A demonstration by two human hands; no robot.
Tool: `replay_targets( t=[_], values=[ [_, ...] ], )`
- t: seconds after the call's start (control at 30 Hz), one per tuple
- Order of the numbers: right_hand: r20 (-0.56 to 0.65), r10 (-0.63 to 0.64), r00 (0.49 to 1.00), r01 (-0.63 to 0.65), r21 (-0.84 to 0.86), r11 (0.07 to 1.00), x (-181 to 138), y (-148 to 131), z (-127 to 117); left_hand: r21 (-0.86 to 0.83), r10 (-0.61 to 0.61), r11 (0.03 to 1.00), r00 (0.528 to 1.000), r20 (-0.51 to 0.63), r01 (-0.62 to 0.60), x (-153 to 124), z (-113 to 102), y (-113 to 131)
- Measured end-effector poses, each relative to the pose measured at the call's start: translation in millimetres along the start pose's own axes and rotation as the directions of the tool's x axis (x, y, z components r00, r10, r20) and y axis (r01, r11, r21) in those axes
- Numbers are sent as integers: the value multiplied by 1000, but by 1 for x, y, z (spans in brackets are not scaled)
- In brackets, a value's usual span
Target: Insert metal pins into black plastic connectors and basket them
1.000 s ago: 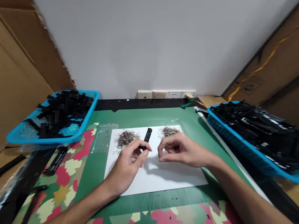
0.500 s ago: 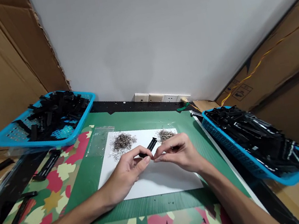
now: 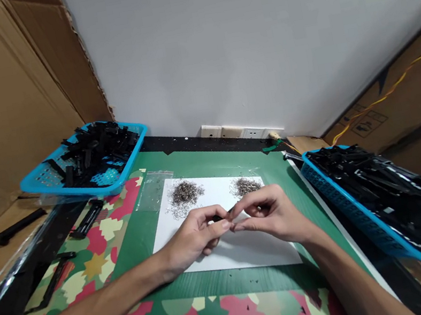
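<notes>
My left hand (image 3: pixel 197 234) is closed on a slim black plastic piece (image 3: pixel 218 217), which is mostly hidden behind the fingers. Thumb and forefinger of my right hand (image 3: pixel 277 213) pinch at the end of that piece, touching the left fingertips; what they hold is too small to make out. Something shiny shows inside the curled right fingers. Both hands hover over a white sheet (image 3: pixel 253 258). Behind them on the sheet lie two heaps of tiny metal parts, a left heap (image 3: pixel 184 193) and a smaller right heap (image 3: pixel 246 186).
A blue basket (image 3: pixel 41 182) of black plastic pieces stands at the back left; another blue basket (image 3: pixel 383 235) full of them is on the right. Loose black pieces (image 3: pixel 88 220) lie at the left. A clear bag (image 3: pixel 153 192) rests beside the sheet. Sockets (image 3: pixel 230 131) line the wall.
The black piece, which stuck out above my left fingers, has tipped down and is now mostly hidden. My right fingertips have come to its end. The whole view has shifted slightly.
</notes>
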State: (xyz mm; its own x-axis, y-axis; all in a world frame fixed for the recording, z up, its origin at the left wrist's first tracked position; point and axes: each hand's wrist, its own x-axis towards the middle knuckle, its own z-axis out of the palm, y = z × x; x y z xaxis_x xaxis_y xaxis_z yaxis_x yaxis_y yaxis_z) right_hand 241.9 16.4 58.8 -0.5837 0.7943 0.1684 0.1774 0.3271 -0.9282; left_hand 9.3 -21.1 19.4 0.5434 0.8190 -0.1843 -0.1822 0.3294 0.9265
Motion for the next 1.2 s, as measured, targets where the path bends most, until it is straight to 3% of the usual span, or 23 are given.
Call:
replay_targets(
  t=[0.27,0.5,0.73,1.03,1.2],
  values=[
    [-190,72,979,-83,-52,995,5,10,17,-2,71,997,988,-141,-72,2,0,2],
    [-223,106,969,-121,-53,991,7,16,28,333,258,927,940,-224,-175,2,-3,4],
    [-340,51,939,-89,-97,991,6,14,41,418,339,879,916,-213,-228,6,-5,-2],
    [-349,-115,930,2,-310,951,1,17,47,378,293,909,916,-274,-177,5,-5,-3],
    [-348,-121,930,-8,-347,938,0,18,48,324,280,927,922,-267,-188,5,-5,-3]
  ],
)
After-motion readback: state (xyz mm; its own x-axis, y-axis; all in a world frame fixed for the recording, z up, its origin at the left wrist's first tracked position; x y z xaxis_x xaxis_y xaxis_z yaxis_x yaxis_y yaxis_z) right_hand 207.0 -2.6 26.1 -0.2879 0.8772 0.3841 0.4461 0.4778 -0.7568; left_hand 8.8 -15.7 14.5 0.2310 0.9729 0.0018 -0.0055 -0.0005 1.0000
